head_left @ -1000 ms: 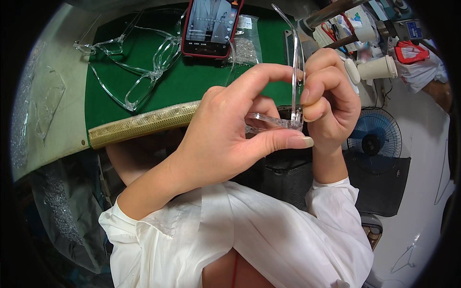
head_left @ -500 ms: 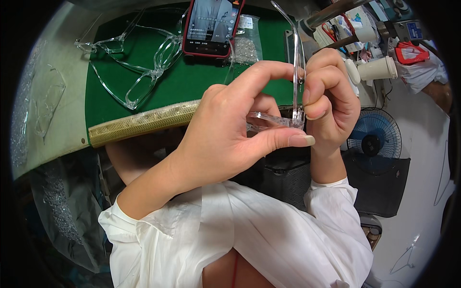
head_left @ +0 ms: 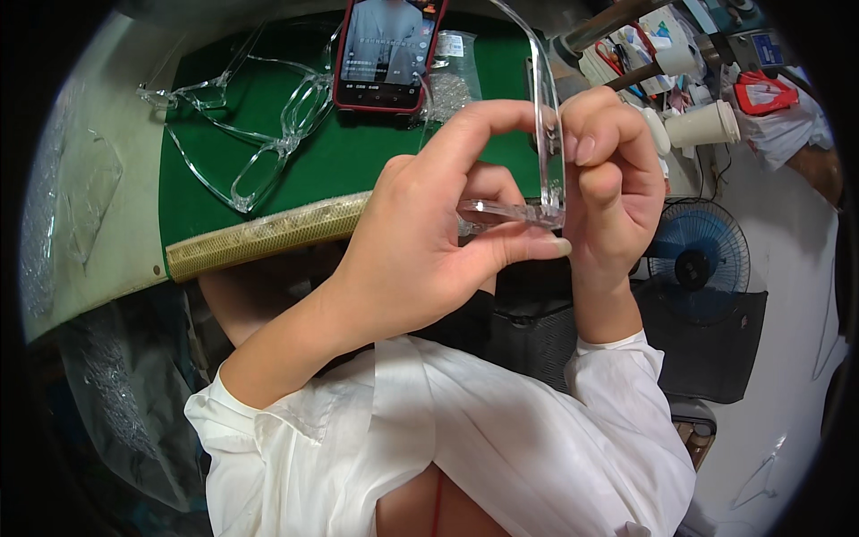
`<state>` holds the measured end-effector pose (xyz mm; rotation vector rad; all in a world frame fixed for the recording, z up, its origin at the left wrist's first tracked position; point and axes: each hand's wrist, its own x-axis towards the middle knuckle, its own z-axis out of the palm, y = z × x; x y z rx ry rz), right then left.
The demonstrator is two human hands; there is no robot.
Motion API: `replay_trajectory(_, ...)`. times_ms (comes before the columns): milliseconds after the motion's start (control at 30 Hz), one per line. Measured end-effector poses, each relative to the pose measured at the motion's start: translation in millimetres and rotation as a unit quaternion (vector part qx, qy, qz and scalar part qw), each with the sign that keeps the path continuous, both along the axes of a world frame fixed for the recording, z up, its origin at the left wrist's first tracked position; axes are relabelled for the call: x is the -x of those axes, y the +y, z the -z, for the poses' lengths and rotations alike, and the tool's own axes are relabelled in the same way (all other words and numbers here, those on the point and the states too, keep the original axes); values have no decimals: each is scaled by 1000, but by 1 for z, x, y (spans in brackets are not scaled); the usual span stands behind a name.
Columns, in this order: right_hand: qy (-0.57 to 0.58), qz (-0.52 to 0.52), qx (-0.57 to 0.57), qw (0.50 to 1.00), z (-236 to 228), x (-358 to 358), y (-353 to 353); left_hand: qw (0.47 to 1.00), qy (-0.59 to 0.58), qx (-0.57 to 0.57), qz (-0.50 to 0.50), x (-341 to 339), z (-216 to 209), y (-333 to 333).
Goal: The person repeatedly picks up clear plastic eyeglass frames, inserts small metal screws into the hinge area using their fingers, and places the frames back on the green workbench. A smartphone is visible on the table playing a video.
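Note:
My left hand [head_left: 429, 233] and my right hand [head_left: 608, 188] meet in front of my chest around a clear plastic glasses frame [head_left: 548, 134]. The left thumb and forefinger pinch the frame's lower, flat-lying part, and the right fingers grip its upright temple arm near the hinge. The arm rises and curves away above both hands. Both forearms wear white sleeves.
A green mat [head_left: 358, 157] covers the table ahead, with several clear glasses frames [head_left: 268, 143] at its left and a red-cased phone [head_left: 385, 49] showing a lit screen. A clear bag [head_left: 452, 80] lies beside the phone. White cups [head_left: 702, 125], tools and a blue fan [head_left: 698, 259] sit at the right.

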<state>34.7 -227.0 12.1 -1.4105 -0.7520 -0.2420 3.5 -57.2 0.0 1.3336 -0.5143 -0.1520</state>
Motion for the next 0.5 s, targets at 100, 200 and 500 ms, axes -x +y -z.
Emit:
replay_trajectory(100,98,-33,30,994,-2,1,-15,1000,-18,-3,-22,-7,2,-9)
replay_trajectory(200,182,-37,23,982,-9,8,-20,999,-32,-13,-32,-17,3,-21)
replay_trajectory(500,134,112,6,985,-37,-16,-78,989,-127,40,-57,-64,12,-100)
